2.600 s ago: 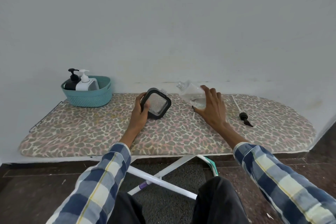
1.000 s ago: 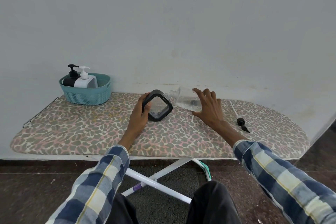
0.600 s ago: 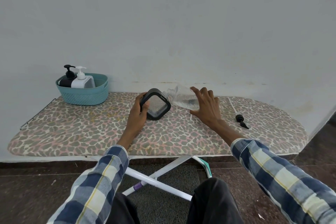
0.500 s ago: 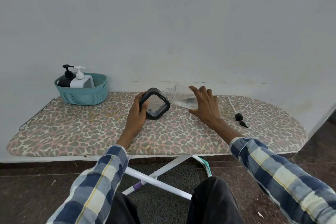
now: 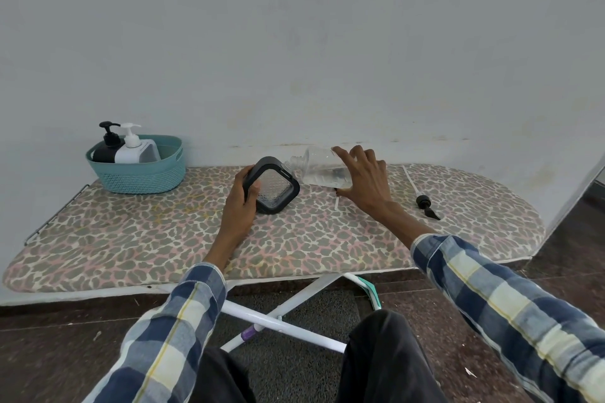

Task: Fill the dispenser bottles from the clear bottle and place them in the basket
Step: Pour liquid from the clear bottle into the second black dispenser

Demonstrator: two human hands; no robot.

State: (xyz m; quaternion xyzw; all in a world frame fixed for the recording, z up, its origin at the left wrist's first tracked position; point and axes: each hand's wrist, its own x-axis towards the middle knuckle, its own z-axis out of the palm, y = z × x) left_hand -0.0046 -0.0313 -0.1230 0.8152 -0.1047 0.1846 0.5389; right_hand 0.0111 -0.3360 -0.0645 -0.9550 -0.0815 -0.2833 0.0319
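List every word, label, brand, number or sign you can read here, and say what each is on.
None can be read.
White pump dispenser bottle in the teal plastic basket: a faint line of print on its side, too small and blurred to read.
Black pump dispenser bottle, clear plastic bottle, black-framed square dispenser bottle: no text visible.

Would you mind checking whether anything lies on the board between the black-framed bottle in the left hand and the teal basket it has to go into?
Nothing visible does. The stretch of ironing board between the black-framed bottle, held by the left hand, and the teal basket is bare. The basket already holds a black dispenser and a white dispenser on its left side.
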